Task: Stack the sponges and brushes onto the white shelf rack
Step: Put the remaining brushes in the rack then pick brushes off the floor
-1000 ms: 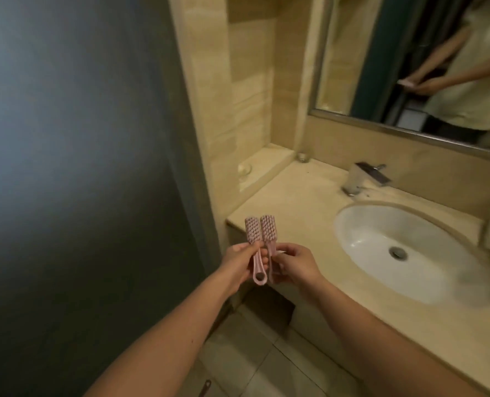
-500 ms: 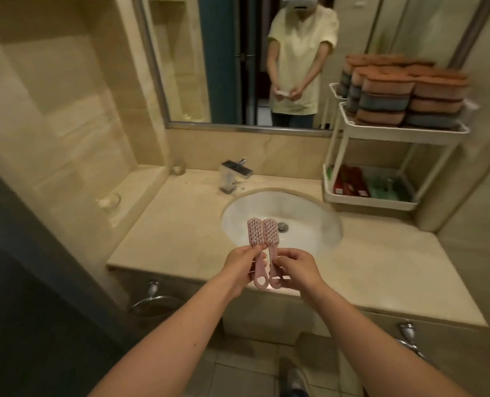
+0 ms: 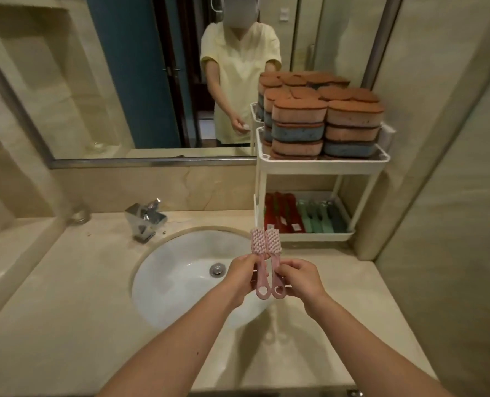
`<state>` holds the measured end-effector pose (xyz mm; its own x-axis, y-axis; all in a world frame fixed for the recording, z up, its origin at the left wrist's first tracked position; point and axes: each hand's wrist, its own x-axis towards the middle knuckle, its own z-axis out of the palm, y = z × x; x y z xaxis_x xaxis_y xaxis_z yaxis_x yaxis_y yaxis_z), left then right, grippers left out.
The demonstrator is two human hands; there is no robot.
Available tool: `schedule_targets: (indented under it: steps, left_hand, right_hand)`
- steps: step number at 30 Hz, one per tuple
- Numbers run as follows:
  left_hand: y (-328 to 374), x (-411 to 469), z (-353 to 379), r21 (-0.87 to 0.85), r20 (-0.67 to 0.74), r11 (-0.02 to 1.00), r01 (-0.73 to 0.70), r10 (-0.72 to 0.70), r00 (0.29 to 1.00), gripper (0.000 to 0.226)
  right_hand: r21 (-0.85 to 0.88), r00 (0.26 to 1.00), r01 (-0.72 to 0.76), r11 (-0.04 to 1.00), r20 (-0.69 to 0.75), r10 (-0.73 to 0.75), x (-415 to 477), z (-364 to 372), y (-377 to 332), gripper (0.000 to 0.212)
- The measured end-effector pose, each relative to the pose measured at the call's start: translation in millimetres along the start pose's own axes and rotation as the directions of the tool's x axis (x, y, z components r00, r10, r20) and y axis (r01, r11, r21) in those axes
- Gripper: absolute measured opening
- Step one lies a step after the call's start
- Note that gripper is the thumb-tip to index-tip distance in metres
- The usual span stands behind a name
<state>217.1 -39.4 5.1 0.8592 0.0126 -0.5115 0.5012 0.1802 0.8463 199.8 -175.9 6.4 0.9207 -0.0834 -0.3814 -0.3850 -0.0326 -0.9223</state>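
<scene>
Two pink brushes stand upright side by side, heads up and apparently touching, held in the air over the near right part of the sink. The left hand pinches one narrow handle between curled fingers and thumb. The right hand grips the other the same way, and the looped handle ends hang free below both grips.

The brushes look like light, stiff moulded plastic with short bristles that would give under pressure. They should carry easily, and the slim neck below the head seems the surest place to hold them, leaving the bristles untouched. A damp handle could slip from so small a pinch.

Beyond them, at the right end of the countertop, stands the white shelf rack. Its upper tier is piled high with sponges in orange and blue layers. The lower tier holds what look like red brushes beside green brushes, so the pink pair most likely belongs there. A faucet sits behind the basin below the mirror.
</scene>
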Motion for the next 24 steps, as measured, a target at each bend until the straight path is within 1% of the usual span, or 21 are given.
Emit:
schedule_targets:
  steps: [5,8,11,14,17,20,21,22,24]
  left_hand:
    - [22.1,50.0,59.4,0.059,0.088,0.998,0.014,-0.020,0.996,0.018]
    - [32.4,78.8,90.0,0.136,0.101,0.991,-0.004,-0.010,0.995,0.018]
    - [42.6,103.5,113.7,0.233,0.070,0.972,-0.038,0.022,0.997,0.017]
    - [52.0,125.8,130.3,0.237,0.025,0.970,-0.046,0.041,0.999,0.011]
    - [61.7,149.8,141.3,0.281,-0.019,0.959,-0.045,0.052,0.998,0.015]
    - [70.8,167.3,146.1,0.302,-0.015,0.953,-0.029,0.035,0.999,0.012]
    - [73.0,172.0,146.6,0.311,-0.011,0.950,-0.022,0.027,1.000,0.011]
    - [74.6,177.1,146.9,0.333,-0.020,0.943,-0.004,0.011,1.000,0.013]
    - [75.4,187.5,147.3,0.380,-0.063,0.924,0.038,-0.015,0.998,0.014]
  right_hand:
    - [-0.028,0.998,-0.039,0.999,-0.050,0.037,56.7,-48.0,-21.3,0.016]
    - [-0.044,0.997,-0.050,0.998,-0.054,0.048,86.2,-71.7,-29.0,0.015]
    - [-0.050,0.995,-0.051,0.997,-0.087,0.047,112.7,-88.6,-35.4,0.018]
    - [-0.048,0.990,-0.037,0.998,-0.136,0.030,139.3,-102.9,-41.7,0.018]
    - [-0.098,0.987,-0.016,0.995,-0.158,0.001,167.5,-113.5,-45.6,0.016]
    - [-0.126,0.983,-0.048,0.991,-0.182,0.024,193.5,-118.0,-49.4,0.012]
    - [-0.133,0.982,-0.056,0.990,-0.188,0.031,200.9,-119.1,-49.8,0.014]
    - [-0.139,0.981,-0.059,0.989,-0.190,0.032,207.8,-120.2,-50.0,0.016]
    - [-0.171,0.984,-0.057,0.984,-0.173,0.027,220.0,-122.3,-49.7,0.014]
